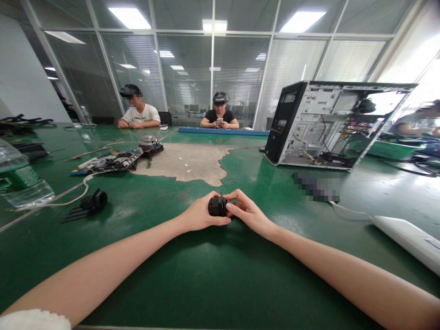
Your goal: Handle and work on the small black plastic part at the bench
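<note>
A big room with glass walls and bright ceiling lights holds a long green worktop [220, 284]. Two people sit at its far side, well beyond the grip.

Both hands meet in the middle on one small black round part [217, 207]. The left hand [197, 215] curls around the left side of the part, fingers over the top and thumb below. The right hand [248, 211] pinches the right end between its thumb and fingertips. So both hands are closed on the part, and it sits right between them. It is low down at the worktop, but I cannot tell if it touches.

How far along is the work? The part looks like one whole piece, with a thin seam where the two hands meet. No loose bits lie just beside the grip. I think the work on this part is not finished, since both hands hold it tight. I cannot tell if it is being twisted open or shut.

A second black round part [95, 200] lies well off to the left of the grip, near a white cable. A circuit board [110, 161] lies farther back on that side. An open computer case [330, 123] stands beyond the grip, to the right.
</note>
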{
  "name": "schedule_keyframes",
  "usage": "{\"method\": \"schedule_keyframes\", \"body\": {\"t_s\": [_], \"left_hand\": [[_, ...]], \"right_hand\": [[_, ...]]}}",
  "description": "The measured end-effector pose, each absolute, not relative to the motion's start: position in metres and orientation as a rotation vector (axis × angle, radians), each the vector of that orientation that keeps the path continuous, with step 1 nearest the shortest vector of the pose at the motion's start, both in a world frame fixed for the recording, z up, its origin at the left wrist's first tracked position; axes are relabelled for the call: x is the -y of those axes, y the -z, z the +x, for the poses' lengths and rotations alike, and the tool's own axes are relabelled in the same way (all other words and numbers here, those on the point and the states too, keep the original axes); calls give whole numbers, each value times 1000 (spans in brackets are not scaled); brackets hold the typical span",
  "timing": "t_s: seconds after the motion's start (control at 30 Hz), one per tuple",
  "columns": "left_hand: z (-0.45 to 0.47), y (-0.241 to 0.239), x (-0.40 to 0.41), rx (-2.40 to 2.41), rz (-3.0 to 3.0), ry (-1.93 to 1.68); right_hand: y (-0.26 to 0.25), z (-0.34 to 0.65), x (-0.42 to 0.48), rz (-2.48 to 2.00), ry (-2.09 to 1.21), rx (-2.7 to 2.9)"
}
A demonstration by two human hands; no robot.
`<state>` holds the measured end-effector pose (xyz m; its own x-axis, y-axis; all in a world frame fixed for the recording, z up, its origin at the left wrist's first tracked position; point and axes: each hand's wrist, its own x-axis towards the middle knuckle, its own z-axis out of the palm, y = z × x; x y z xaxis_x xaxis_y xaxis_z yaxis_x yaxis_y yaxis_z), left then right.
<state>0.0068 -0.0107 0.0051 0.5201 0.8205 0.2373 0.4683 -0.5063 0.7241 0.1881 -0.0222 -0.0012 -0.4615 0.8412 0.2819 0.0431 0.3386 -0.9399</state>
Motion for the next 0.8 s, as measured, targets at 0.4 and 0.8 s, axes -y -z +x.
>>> {"method": "schedule_keyframes", "body": {"t_s": [0.4,0.8], "left_hand": [[7,-6,10,-1059,2169,-779],[7,-7,13,-1119,2223,-734]], "right_hand": [[-2,190,24,-755,-1244,1815],[-4,187,24,-812,-1261,1747]]}}
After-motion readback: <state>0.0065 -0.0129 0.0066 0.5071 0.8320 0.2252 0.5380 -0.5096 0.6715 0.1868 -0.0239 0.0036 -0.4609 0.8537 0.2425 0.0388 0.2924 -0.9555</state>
